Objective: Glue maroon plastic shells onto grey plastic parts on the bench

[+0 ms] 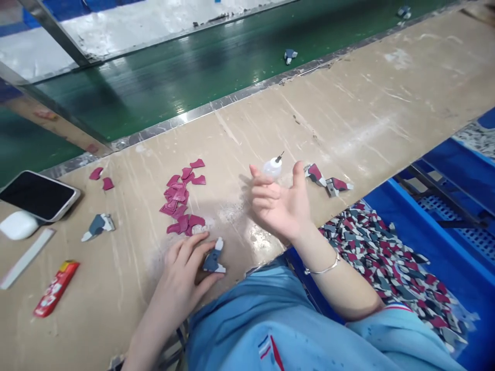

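My left hand point(186, 265) rests on the table with its thumb and fingers around a small grey-and-white plastic piece point(214, 259). Just above that hand lies a loose pile of thin maroon pieces point(178, 196). Palm up, my right hand point(280, 203) has its thumb spread away and its fingers loosely curled, and the palm is bare. Behind its fingertips is a small white bottle point(272, 167) with a thin dark nozzle; its lower part is hidden. To the right of the thumb lie two pieces with maroon faces point(337, 185).
A blue bin point(390, 201) full of maroon, grey and white pieces stands below the table's right edge. On the left are a phone point(38, 195), a white case point(18, 225), a red wrapper point(56, 288) and another grey piece point(98, 226). A green conveyor belt point(232, 67) runs along the back.
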{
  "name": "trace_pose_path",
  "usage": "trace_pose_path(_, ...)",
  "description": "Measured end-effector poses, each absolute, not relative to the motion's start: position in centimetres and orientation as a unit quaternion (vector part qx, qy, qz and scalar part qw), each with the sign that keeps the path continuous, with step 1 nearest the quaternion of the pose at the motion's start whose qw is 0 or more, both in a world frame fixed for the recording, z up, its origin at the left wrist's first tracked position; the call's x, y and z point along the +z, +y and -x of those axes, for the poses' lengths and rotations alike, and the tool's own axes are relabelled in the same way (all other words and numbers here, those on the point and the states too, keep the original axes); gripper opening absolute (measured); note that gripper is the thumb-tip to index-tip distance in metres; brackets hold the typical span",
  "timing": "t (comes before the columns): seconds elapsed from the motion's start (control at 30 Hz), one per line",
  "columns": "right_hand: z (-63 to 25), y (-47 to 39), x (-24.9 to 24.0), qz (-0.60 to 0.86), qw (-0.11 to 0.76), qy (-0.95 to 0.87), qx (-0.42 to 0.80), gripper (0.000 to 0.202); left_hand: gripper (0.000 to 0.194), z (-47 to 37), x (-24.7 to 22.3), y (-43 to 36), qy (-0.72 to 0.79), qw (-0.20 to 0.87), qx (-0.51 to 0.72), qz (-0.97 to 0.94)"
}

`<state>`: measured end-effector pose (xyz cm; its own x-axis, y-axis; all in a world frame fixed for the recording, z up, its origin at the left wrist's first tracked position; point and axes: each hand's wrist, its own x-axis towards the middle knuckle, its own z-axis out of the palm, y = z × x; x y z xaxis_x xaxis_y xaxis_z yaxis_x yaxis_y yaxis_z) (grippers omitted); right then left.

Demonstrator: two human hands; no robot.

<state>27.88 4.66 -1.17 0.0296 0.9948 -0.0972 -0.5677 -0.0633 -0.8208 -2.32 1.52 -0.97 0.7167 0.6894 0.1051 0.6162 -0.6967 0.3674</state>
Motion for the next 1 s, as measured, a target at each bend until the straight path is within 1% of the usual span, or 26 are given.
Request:
trace_pose_path(0.07,-28.5,5.9,-1.4,0.382,0.604,-0.335,0.614,0.059,0.030,1.8,-1.1,1.1,0.371,0.199,0.153,-0.894)
trace_pose_path(0.13,-28.5,6.5,-1.4,0.383,0.591,-0.357,0.614,0.054,0.023,0.9,-1.3,0.4,0.409,0.239,0.211,-0.855)
trace_pose_path(0.23,-26.5,5.6,-1.1,0.395,0.600,-0.342,0.605,0.058,0.023,-0.6,-1.5,-0.7,0.511,0.297,0.306,-0.746)
trace_pose_path(0.33,-23.5,2.9,-1.3,0.438,0.629,-0.384,0.515,0.052,0.025,-1.9,-1.2,-1.2,0.581,0.336,0.359,-0.649)
trace_pose_path(0.43,-21.6,0.1,-2.1,0.460,0.632,-0.460,0.422,0.049,0.024,-2.6,-0.8,-1.1,0.592,0.361,0.379,-0.612)
trace_pose_path(0.57,-21.2,-1.5,-3.3,0.496,0.605,-0.529,0.329,0.046,0.025,-2.7,-0.5,-1.0,0.591,0.369,0.390,-0.603)
trace_pose_path(0.87,-21.3,-1.4,-3.8,0.513,0.570,-0.552,0.326,0.045,0.024,-2.5,-0.6,-1.2,0.583,0.394,0.388,-0.595)
trace_pose_path(1.0,-21.5,-1.4,-3.9,0.524,0.558,-0.572,0.293,0.045,0.024,-2.6,-0.6,-1.2,0.586,0.392,0.386,-0.595)
